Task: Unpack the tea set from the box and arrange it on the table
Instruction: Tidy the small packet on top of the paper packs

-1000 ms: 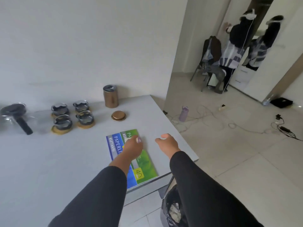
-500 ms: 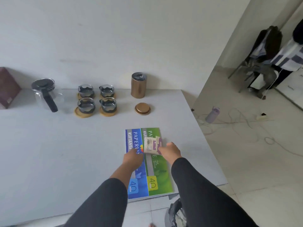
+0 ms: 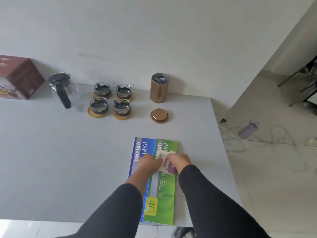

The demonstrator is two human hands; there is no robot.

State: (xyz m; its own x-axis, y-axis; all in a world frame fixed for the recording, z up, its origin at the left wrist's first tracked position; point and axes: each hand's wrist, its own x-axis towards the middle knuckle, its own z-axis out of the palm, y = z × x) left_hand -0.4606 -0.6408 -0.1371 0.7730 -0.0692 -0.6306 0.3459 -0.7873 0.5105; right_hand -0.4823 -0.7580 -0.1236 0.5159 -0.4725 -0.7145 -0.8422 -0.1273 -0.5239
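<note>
Lower centre of frame: left hand (image 3: 148,162) and right hand (image 3: 180,160) are both gripping a small white-and-purple packet (image 3: 166,162), fingers curled round its left and right edges. They are holding it just above two receipt books, blue (image 3: 139,152) and green (image 3: 164,189), lying side by side and reaching the near edge of the grey table (image 3: 60,160).

Upper left: maroon box (image 3: 18,78) is sitting against the wall. Just right of it a glass teapot (image 3: 61,88) with black handle is standing upright. Upper centre: four glass cups (image 3: 111,98) are standing on round wooden coasters in a two-by-two block. Right of them a copper canister (image 3: 159,88) is standing open, its lid (image 3: 159,115) lying apart in front of it.
</note>
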